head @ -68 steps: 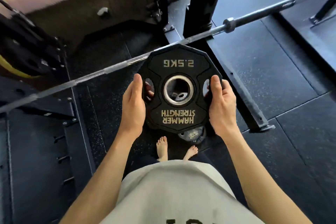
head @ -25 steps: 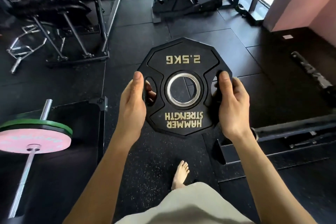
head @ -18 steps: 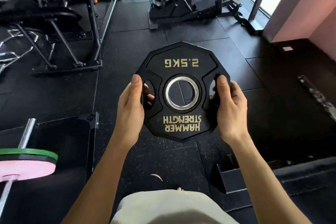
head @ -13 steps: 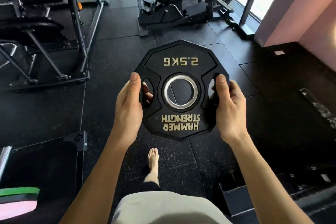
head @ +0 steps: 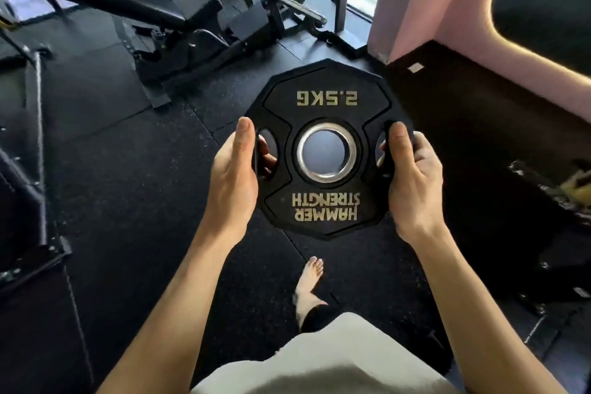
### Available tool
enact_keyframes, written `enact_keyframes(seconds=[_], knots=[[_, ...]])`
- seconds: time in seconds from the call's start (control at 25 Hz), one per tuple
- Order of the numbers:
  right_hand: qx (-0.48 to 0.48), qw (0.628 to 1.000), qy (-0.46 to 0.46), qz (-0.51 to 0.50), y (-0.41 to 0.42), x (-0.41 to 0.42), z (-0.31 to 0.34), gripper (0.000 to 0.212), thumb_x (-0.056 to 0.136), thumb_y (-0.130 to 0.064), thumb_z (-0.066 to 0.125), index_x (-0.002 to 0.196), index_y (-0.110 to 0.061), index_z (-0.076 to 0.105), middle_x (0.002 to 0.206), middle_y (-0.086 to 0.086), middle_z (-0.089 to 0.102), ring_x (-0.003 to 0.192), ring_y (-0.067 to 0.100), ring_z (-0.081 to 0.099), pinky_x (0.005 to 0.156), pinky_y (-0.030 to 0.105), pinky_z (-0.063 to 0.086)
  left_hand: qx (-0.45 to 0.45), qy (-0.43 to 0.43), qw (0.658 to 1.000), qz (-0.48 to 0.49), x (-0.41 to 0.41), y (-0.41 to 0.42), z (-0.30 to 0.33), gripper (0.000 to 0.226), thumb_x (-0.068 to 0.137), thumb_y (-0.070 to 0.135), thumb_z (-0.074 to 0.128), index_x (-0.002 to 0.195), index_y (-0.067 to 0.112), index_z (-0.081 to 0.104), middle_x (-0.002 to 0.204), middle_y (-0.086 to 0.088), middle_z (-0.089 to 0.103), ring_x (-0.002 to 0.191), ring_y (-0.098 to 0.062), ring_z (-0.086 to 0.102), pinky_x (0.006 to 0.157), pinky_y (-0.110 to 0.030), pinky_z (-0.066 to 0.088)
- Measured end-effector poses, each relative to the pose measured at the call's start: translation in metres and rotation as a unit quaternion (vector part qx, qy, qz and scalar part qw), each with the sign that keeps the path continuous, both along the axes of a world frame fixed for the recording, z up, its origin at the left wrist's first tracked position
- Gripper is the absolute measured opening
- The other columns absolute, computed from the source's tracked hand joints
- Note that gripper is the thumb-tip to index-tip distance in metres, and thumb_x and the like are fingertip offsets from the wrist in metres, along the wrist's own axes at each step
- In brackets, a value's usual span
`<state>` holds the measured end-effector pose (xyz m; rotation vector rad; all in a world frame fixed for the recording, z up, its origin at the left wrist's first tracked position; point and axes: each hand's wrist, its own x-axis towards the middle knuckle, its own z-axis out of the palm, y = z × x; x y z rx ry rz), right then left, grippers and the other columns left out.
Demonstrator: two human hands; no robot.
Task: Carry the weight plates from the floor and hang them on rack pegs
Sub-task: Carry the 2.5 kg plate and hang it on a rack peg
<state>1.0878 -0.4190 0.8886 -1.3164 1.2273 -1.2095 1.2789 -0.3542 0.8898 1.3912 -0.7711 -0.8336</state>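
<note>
Both hands are on one black weight plate [head: 326, 147], held flat-ish in front of the torso, well above the floor mat [head: 134, 201]. It touches nothing but the hands.

Left hand [head: 235, 179] is clamped on the plate's left edge: thumb lies along the top face, fingers [head: 267, 150] curl underneath and show through the left grip cutout. Right hand [head: 412, 182] mirrors it on the right edge, thumb on top beside the right cutout, fingers wrapped under (only partly visible past the rim). Neither hand is spread; both are closed around the plate.

Plate details: many-sided outline, steel-lined centre hole [head: 326, 152] with floor showing through it, gold lettering "2.5KG" on the far side and "HAMMER STRENGTH" on the near side, both upside down from the wearer's view.

Surroundings:
- One bare foot [head: 311, 281] on the mat, below the plate in the view, between the forearms.
- Light-coloured garment [head: 319, 361] fills the bottom centre.
- Black machine frame [head: 179, 29] with an angled beam at upper left, well apart from the plate.
- Pink wall [head: 431, 0] at upper right, its lower corner just beyond the plate's far edge in the view.
- Dark frame members [head: 35, 137] along the left edge (blurred, cannot tell what they belong to).
</note>
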Motion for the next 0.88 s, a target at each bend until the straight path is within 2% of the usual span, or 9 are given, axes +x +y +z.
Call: enact_keyframes(seconds=[0.12, 0.24, 0.4, 0.56, 0.64, 0.76, 0.88], knots=[[-0.003, 0.999, -0.012, -0.030, -0.076, 0.019, -0.009, 0.036, 0.097, -0.049, 0.048, 0.078, -0.019, 0.053, 0.061, -0.010, 0.055, 0.059, 0.004, 0.052, 0.063, 0.028, 0.042, -0.008, -0.014, 0.999, -0.043, 0.023, -0.090, -0.004, 0.045, 0.097, 0.056, 0.037, 0.078, 0.019, 0.057, 0.067, 0.012, 0.056, 0.067, -0.006, 0.052, 0.073, -0.034, 0.044], [0.007, 0.998, -0.020, -0.061, -0.165, 0.035, -0.009, 0.037, 0.095, -0.052, 0.049, 0.075, -0.021, 0.052, 0.063, -0.009, 0.054, 0.061, 0.005, 0.052, 0.065, 0.029, 0.043, -0.006, -0.017, 0.997, -0.070, 0.037, -0.189, 0.001, 0.045, 0.103, 0.047, 0.033, 0.077, 0.016, 0.054, 0.065, 0.012, 0.054, 0.063, -0.004, 0.051, 0.069, -0.027, 0.045], [0.010, 0.995, -0.015, -0.103, -0.271, 0.047, 0.001, 0.038, 0.096, -0.050, 0.048, 0.075, -0.019, 0.052, 0.063, -0.008, 0.053, 0.059, 0.002, 0.050, 0.060, 0.023, 0.042, -0.011, -0.011, 0.993, -0.118, 0.050, -0.309, 0.013, 0.047, 0.102, 0.047, 0.034, 0.080, 0.011, 0.054, 0.069, 0.003, 0.053, 0.070, -0.013, 0.050, 0.073, -0.035, 0.045], [0.004, 0.989, -0.008, -0.149, -0.375, 0.053, 0.001, 0.034, 0.099, -0.045, 0.047, 0.076, -0.021, 0.054, 0.059, -0.010, 0.053, 0.056, -0.002, 0.050, 0.057, 0.015, 0.042, -0.024, 0.002, 0.986, -0.164, 0.059, -0.433, 0.009, 0.046, 0.102, 0.045, 0.033, 0.084, 0.009, 0.054, 0.063, 0.010, 0.054, 0.062, -0.006, 0.051, 0.067, -0.028, 0.044], [-0.003, 0.984, -0.010, -0.178, -0.431, 0.058, -0.002, 0.034, 0.099, -0.044, 0.047, 0.076, -0.021, 0.054, 0.059, -0.011, 0.053, 0.057, -0.002, 0.050, 0.057, 0.015, 0.043, -0.034, 0.014, 0.979, -0.199, 0.065, -0.502, 0.003, 0.044, 0.102, 0.044, 0.033, 0.088, 0.007, 0.054, 0.065, 0.007, 0.054, 0.062, -0.007, 0.052, 0.065, -0.027, 0.045], [-0.008, 0.976, -0.020, -0.214, -0.511, 0.066, -0.004, 0.033, 0.100, -0.041, 0.048, 0.075, -0.019, 0.054, 0.059, -0.011, 0.053, 0.058, -0.001, 0.050, 0.058, 0.016, 0.043, -0.036, 0.015, 0.969, -0.243, 0.071, -0.598, 0.001, 0.045, 0.103, 0.043, 0.033, 0.083, 0.007, 0.051, 0.062, 0.008, 0.054, 0.058, -0.006, 0.052, 0.059, -0.021, 0.046], [-0.010, 0.963, -0.026, -0.267, -0.592, 0.070, 0.004, 0.034, 0.099, -0.042, 0.049, 0.074, -0.019, 0.054, 0.060, -0.010, 0.053, 0.058, 0.000, 0.049, 0.059, 0.018, 0.042, -0.033, 0.019, 0.959, -0.279, 0.071, -0.698, 0.008, 0.048, 0.101, 0.048, 0.035, 0.084, 0.007, 0.053, 0.062, 0.010, 0.055, 0.058, -0.005, 0.051, 0.059, -0.019, 0.044]])
